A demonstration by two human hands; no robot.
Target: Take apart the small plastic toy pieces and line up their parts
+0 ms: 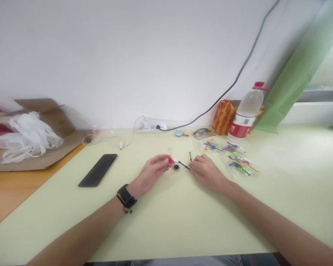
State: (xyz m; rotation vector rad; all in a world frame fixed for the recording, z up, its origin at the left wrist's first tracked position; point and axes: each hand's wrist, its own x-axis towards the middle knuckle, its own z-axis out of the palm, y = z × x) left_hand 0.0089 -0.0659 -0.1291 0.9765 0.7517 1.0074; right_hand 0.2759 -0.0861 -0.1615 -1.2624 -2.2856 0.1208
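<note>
Between the thumb and fingertips of my left hand point(152, 171) is a small red round plastic piece point(170, 160). My right hand point(208, 171) is closed with its fingers curled, and its fingertips meet the end of a thin black plastic stick point(184, 165). The stick's other end reaches toward a small white round piece point(175, 160), close to the red one. A black round piece point(177, 167) rests on the table just below it. Thin blue and yellow sticks point(190, 157) stand out beside my right fingertips, partly hidden by them.
Clear bags of coloured plastic pieces point(241, 165) lie to the right, before a large water bottle point(246, 114) and a striped bag point(223, 117). A black phone point(98, 170) lies left. Against the wall is a power strip point(152, 126); a cardboard box point(52, 118) stands far left.
</note>
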